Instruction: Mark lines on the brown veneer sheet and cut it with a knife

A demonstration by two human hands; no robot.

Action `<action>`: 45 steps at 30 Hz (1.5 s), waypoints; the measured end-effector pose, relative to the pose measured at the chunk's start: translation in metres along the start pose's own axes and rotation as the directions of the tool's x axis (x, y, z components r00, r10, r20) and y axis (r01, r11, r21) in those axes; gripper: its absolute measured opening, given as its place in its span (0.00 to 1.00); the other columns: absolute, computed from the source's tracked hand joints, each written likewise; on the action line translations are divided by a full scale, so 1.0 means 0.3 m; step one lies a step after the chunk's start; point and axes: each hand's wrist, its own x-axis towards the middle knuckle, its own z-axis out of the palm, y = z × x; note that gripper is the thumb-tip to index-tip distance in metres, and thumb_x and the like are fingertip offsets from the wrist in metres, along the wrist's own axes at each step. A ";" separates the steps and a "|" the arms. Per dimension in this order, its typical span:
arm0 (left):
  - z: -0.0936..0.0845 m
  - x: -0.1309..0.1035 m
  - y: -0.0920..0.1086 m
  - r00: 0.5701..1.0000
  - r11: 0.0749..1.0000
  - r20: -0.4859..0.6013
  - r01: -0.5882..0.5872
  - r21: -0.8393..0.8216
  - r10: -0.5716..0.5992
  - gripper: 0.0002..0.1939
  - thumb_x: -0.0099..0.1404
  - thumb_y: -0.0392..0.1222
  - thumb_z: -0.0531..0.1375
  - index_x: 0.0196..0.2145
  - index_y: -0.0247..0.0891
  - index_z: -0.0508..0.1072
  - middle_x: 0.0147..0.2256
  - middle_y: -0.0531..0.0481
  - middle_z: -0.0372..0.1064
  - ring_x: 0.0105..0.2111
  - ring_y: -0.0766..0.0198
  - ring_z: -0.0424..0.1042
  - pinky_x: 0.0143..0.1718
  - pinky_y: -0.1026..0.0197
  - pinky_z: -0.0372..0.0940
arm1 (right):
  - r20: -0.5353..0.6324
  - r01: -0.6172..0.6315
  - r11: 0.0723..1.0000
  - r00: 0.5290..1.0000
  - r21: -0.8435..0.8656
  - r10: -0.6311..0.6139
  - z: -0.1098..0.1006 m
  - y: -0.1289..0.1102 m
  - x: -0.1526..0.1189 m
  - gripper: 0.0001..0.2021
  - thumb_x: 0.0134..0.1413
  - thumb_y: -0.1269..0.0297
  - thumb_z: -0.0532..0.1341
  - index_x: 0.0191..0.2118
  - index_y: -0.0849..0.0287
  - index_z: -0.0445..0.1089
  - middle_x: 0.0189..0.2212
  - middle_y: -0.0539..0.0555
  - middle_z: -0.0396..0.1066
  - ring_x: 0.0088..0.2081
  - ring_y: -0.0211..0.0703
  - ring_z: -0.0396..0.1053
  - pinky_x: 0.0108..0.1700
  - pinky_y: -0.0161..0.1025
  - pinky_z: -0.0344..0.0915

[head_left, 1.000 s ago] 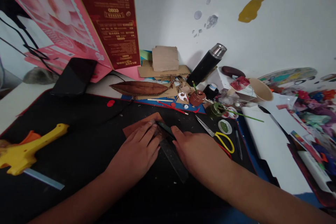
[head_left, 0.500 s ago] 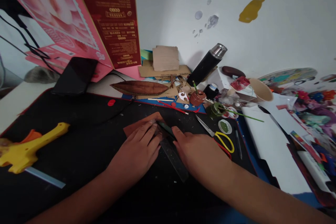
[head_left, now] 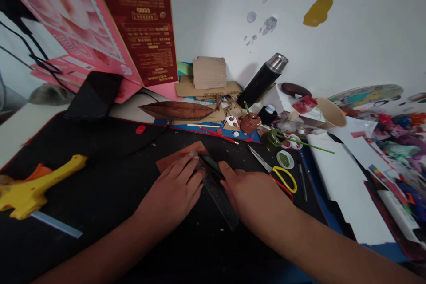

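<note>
A reddish-brown sheet (head_left: pixel 195 147) lies on the black mat, partly covered by my left hand (head_left: pixel 178 177). The fingers of that hand are stretched out and press down on the sheet and on the upper end of a dark ruler (head_left: pixel 221 204). The ruler slants down to the right between my two hands. My right hand (head_left: pixel 254 191) is closed round a dark green utility knife (head_left: pixel 211 163), its index finger along the top. The knife's front end reaches the sheet close to my left fingertips, alongside the ruler. I cannot make out the blade.
To the right lie scissors (head_left: pixel 279 173) with yellow and red handles and a pen (head_left: pixel 302 180). Paint jars (head_left: pixel 250 123) and a black flask (head_left: pixel 262 80) stand behind. A yellow glue gun (head_left: pixel 43 188) lies left. A brown leaf-shaped piece (head_left: pixel 176 111) sits at the back.
</note>
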 end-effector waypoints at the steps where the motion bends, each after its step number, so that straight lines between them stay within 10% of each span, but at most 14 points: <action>1: 0.000 -0.001 0.000 1.000 1.000 0.001 0.003 -0.002 -0.003 0.17 0.79 0.40 0.55 0.57 0.33 0.79 0.60 0.33 0.76 0.64 0.40 0.72 0.61 0.40 0.73 | -0.004 0.002 1.000 1.000 0.002 -0.002 0.003 0.000 0.000 0.28 0.70 0.75 0.59 0.73 0.67 0.66 0.36 0.63 0.84 0.32 0.53 0.83 0.25 0.42 0.56; 45: -0.008 0.005 0.000 1.000 1.000 0.013 -0.012 0.002 0.012 0.18 0.80 0.40 0.54 0.57 0.33 0.79 0.60 0.33 0.76 0.65 0.40 0.72 0.62 0.38 0.74 | -0.096 -0.007 0.989 0.995 0.147 0.022 0.006 0.032 -0.015 0.23 0.74 0.66 0.56 0.68 0.64 0.71 0.35 0.62 0.85 0.31 0.58 0.83 0.27 0.44 0.48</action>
